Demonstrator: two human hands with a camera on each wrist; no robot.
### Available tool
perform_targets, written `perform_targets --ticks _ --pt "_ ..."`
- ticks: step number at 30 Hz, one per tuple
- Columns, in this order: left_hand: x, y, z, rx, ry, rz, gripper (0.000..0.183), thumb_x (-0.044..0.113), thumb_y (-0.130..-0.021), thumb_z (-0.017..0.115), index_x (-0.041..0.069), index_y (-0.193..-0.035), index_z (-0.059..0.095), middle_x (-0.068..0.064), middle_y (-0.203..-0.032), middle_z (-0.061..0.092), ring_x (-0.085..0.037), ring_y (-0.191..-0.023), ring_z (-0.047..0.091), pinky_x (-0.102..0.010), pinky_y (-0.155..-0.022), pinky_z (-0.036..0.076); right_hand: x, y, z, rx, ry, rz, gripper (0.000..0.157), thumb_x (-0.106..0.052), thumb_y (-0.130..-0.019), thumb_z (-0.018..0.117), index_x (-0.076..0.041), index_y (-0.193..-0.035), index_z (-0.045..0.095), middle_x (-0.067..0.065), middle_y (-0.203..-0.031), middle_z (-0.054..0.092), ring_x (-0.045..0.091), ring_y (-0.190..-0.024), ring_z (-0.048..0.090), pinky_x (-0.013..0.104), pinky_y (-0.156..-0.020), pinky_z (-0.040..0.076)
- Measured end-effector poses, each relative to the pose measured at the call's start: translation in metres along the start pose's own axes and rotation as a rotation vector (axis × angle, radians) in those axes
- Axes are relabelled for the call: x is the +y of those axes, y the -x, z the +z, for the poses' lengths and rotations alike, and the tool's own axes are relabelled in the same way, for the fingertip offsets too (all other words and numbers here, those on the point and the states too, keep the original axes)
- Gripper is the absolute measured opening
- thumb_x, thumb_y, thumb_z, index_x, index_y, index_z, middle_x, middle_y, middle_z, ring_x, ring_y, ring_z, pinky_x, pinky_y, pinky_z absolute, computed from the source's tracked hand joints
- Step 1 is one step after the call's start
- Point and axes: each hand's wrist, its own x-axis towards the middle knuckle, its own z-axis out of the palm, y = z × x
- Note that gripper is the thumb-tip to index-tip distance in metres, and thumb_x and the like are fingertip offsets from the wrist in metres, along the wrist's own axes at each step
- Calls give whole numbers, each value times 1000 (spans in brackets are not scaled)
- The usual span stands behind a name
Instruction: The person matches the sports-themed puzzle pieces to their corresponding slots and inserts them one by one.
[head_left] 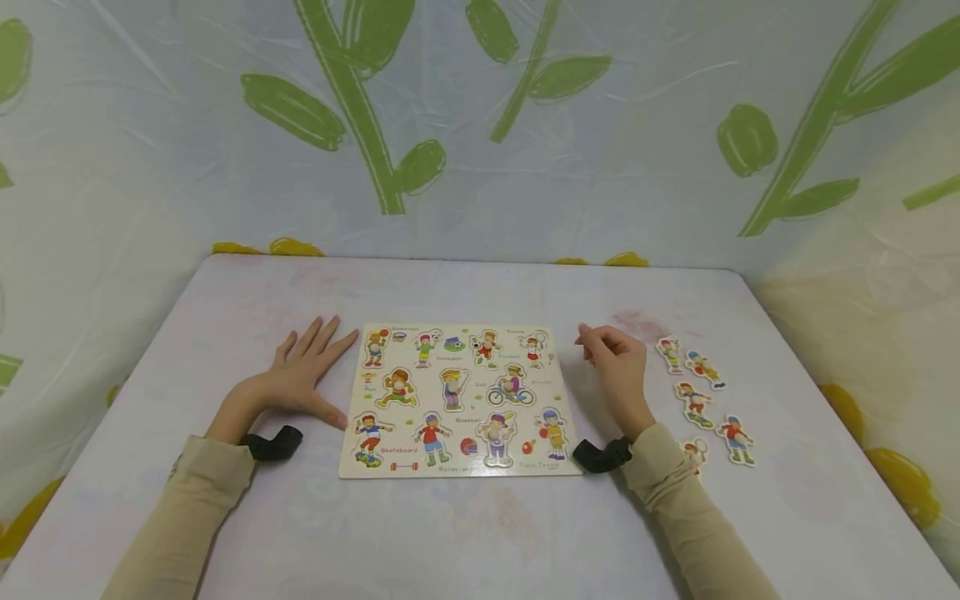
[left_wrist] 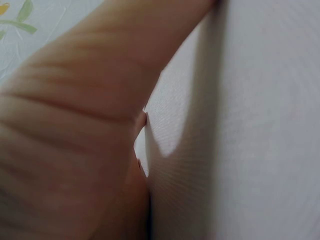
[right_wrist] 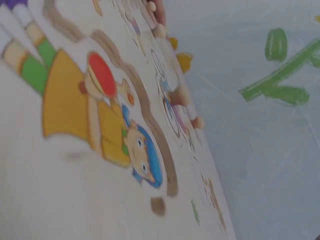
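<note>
The left hand (head_left: pixel 303 375) was set down on the table (head_left: pixel 285 533) just left of the puzzle board (head_left: pixel 461 481), back upward, fingers spread well apart and the thumb stretched out toward the board's left edge. The index fingertip reached near the upper left corner; whether the thumb touched the board could not be told. Nothing was in that hand's grasp. From the left wrist, a shaded gap showed between the arched palm and the tabletop.

The right hand (head_left: pixel 617 358) was near the board's upper right edge, its wrist bent so that the fingers pointed up and left. Those fingers were curled in toward the thumb, with the tips close together; whether they pinched anything could not be told. A black wrist camera (head_left: pixel 602 456) sat beside the board's lower right corner.

The board lay flat between the two hands, with six knobbed figures in it, among them the runner (head_left: pixel 397 389), the golfer (head_left: pixel 453 389) and the cyclist (head_left: pixel 513 386). The right wrist's view showed a printed figure with a red bat (right_wrist: pixel 102 75) close by, and knobs (right_wrist: pixel 198 122) farther off. Five loose pieces lay right of the right hand, including one with a red cap (head_left: pixel 738 440); the right sleeve (head_left: pixel 697 517) partly covered the tennis piece (head_left: pixel 696 452).
</note>
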Motion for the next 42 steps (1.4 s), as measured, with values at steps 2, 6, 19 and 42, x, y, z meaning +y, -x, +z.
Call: perform_targets --ticks 2,6,19,42 --pt "0 0 0 -2 3 -1 135 74 -58 80 14 -160 14 -19 -164 -10 -40 -148 -18 -66 -110 -13 12 -7 -6 58 4 33 30 -25 -97 66 4 -89 70 -2 -66 57 12 -67 51 21 -60 41" --pt "1 0 -1 -7 -7 -10 135 74 -59 80 13 -160 15 -19 -164 -10 -40 -148 -18 -66 -110 -12 25 -16 -16 159 -14 49 28 -25 -97 66 2 -97 72 -3 -74 62 12 -75 54 21 -69 44" --pt "-1 0 0 -7 -22 -16 135 73 -59 80 13 -160 14 -19 -164 -10 -41 -148 -17 -66 -110 -11 29 -23 -35 403 210 155 47 -17 -95 55 -8 -141 52 10 -139 42 22 -125 37 33 -103 29" --pt "2 0 -2 -14 -12 -13 135 73 -59 80 13 -160 14 -20 -164 -10 -41 -148 -17 -66 -110 -11 40 -30 -55 332 474 276 57 2 -87 37 3 -143 48 28 -133 49 45 -127 33 57 -106 21"
